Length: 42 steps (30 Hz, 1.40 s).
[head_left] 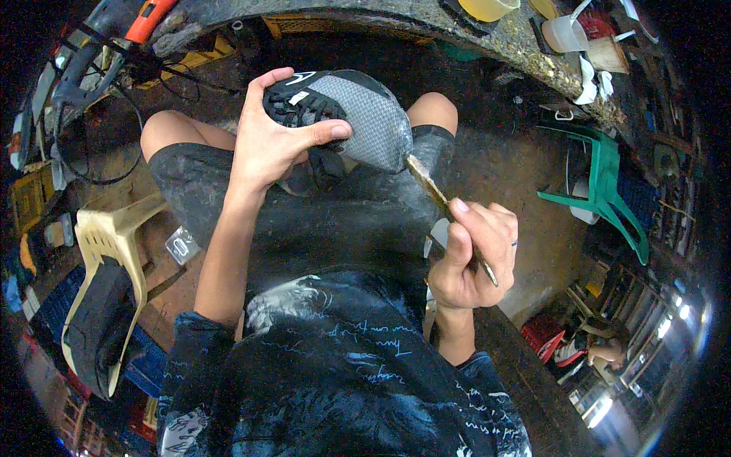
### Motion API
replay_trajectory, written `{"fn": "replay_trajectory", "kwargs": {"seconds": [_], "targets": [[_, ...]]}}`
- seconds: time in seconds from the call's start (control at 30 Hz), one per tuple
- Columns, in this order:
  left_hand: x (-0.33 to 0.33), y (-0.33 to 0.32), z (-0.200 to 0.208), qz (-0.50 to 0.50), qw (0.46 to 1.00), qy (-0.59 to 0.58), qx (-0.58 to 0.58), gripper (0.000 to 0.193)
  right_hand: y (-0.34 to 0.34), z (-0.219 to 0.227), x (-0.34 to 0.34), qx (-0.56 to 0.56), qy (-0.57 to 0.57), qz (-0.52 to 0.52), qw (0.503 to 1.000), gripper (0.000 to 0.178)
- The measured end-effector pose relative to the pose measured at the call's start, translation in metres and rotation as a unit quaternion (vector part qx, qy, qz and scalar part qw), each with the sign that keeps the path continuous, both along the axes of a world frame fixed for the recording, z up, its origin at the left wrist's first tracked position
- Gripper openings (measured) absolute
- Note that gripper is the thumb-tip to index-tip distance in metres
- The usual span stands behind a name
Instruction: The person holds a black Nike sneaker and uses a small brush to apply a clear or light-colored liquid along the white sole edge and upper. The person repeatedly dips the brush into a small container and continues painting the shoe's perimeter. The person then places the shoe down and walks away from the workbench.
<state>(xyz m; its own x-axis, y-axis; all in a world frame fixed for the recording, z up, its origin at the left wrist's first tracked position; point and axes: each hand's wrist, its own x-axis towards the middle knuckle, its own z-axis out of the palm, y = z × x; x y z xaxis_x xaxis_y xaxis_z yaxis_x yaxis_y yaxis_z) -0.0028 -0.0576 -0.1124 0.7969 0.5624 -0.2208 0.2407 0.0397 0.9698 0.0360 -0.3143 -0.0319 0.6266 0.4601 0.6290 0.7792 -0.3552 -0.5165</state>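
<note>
My left hand grips a grey mesh shoe with black laces and dark trim, held up above my lap. Its thumb lies across the laced part, and the fingers reach around the far side, partly hidden. In my right hand is a slim, worn brush, pinched between thumb and fingers. The brush's pale tip meets the toe edge of the shoe, where the upper joins the sole. The shoe's toe points right, and its underside is mostly hidden.
A stone-topped bench curves along the far side, carrying a yellow bowl and a translucent cup. A green plastic chair stands at right, a cream chair at left. An orange-handled tool hangs far left. Another person is at lower right.
</note>
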Motion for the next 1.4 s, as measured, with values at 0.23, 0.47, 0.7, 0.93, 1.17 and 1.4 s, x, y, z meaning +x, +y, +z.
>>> {"fn": "replay_trajectory", "kwargs": {"seconds": [0.23,0.47,0.7,0.93,1.17,1.4], "targets": [[-0.002,0.004,-0.007,0.005,0.999,-0.003,-0.054,0.1,-0.007,0.001,-0.003,-0.001,0.016,0.015,1.0,0.018],[-0.007,0.002,-0.004,0.003,0.999,0.001,-0.035,0.1,0.006,-0.005,-0.001,0.082,0.039,-0.013,0.996,0.013],[-0.01,0.001,0.001,0.01,1.0,-0.009,0.029,0.099,0.018,-0.005,0.0,0.091,0.035,-0.046,0.994,0.017],[-0.008,-0.002,-0.007,0.028,0.994,0.025,-0.098,0.104,0.02,-0.012,-0.001,0.002,-0.09,0.021,0.996,0.035],[-0.003,-0.009,-0.015,0.04,0.988,0.033,-0.144,0.107,0.019,-0.024,0.0,-0.026,-0.127,0.025,0.991,0.019],[-0.002,-0.008,-0.018,0.055,0.986,0.04,-0.149,0.107,0.013,-0.026,-0.004,-0.039,-0.097,0.015,0.994,0.016]]}}
